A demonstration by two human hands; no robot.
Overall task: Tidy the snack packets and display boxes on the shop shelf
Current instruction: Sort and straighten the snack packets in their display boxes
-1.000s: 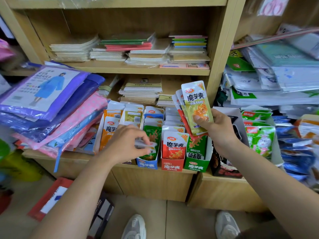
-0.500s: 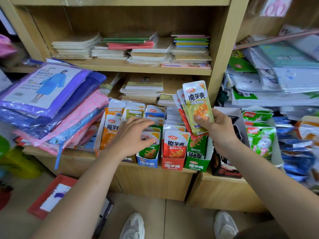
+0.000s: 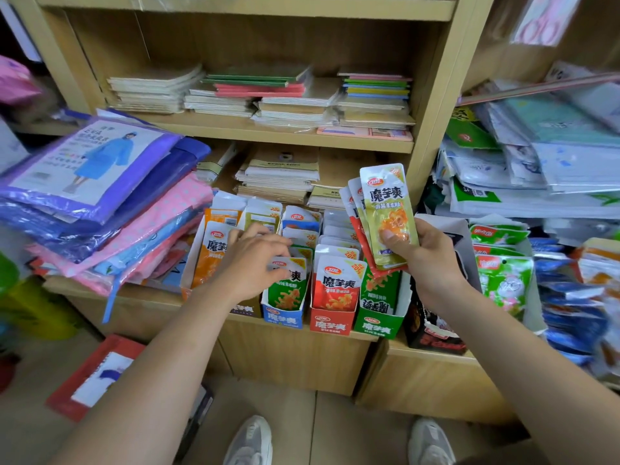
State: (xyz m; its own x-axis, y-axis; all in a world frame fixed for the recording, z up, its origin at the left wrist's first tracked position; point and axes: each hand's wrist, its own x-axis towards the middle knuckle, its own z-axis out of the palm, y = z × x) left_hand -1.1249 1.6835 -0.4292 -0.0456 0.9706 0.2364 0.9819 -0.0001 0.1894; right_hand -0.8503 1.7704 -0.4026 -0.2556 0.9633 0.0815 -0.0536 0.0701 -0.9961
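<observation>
Four snack display boxes stand in a row on the lower shelf: an orange one (image 3: 188, 280), a blue one (image 3: 283, 318), a red one (image 3: 330, 325) and a green one (image 3: 379, 325). All hold upright packets. My left hand (image 3: 251, 263) reaches over the blue box with fingers spread. Its fingertips touch the top of a green packet (image 3: 288, 293) and the packets behind it. My right hand (image 3: 429, 263) grips a fan of several packets above the green box. A yellow-green packet (image 3: 389, 213) is at the front of the fan, with my thumb pressed on it.
A slanting stack of bagged raincoats (image 3: 94, 182) crowds the shelf left of the boxes. A black box (image 3: 432, 333) and green snack bags (image 3: 503, 280) sit to the right. Notebook piles (image 3: 261, 92) fill the shelves behind. A red pack (image 3: 94, 374) lies on the floor.
My left hand was pinching a packet at the blue box a second ago. It has let go and now lies spread over the packet tops. My right hand has stayed put.
</observation>
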